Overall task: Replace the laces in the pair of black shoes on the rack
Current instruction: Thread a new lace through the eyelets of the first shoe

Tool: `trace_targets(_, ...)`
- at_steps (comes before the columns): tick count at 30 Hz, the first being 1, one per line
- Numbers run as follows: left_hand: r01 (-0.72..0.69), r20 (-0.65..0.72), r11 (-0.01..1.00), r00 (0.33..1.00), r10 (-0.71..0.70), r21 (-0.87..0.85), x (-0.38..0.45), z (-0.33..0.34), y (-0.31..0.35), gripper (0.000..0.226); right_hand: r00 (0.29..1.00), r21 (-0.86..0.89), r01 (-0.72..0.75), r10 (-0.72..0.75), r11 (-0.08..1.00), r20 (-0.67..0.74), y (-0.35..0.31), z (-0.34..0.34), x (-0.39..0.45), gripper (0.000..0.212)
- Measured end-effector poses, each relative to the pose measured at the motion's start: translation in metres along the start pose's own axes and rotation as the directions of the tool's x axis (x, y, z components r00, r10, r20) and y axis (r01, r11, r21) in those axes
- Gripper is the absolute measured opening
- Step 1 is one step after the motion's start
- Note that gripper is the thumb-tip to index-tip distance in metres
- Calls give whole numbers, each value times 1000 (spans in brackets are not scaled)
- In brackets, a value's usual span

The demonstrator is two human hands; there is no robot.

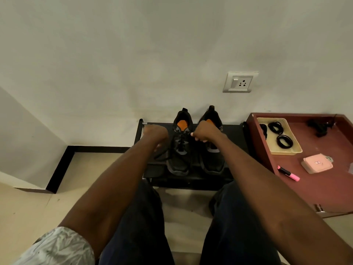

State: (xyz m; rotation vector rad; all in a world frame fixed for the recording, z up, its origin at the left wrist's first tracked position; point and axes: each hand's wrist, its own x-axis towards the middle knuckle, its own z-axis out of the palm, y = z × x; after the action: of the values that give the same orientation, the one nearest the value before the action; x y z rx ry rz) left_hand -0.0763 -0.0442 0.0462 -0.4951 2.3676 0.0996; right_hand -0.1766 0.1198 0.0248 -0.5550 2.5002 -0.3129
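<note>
Two black shoes with orange insoles stand side by side on a low black rack point(235, 134) against the wall. The left shoe point(180, 148) has a black lace point(164, 155) running out from its eyelets to the left. My left hand point(154, 133) is curled left of that shoe, holding the lace end. My right hand point(204, 131) is fisted between the shoes, over the right shoe point(213, 161), pinching the other lace end near the left shoe's top eyelets.
A dark red table point(315, 188) stands right of the rack with a beige tray point(290, 151) holding coiled black laces point(284, 141), a pink pouch point(317, 163), a pink marker point(288, 173) and a black tangle point(320, 127). A wall socket point(239, 82) is above.
</note>
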Motion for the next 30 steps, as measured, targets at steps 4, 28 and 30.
trace_targets(4, -137, -371, 915, 929, -15, -380, 31, 10, 3, 9, 988, 194, 77, -49, 978, -148, 8, 28, 18, 33)
trace_targets(28, -222, -242, -812, 965, -103, -540, 115, 44, 15, 36, 987, 861, 93, 158, -501, -15, 7, 58, 68, 31)
trace_targets(30, -226, -238, -796, 965, -106, -561, 129, 43, 14, 36, 985, 892, 115, 169, -436, -45, 9, 62, 78, 30)
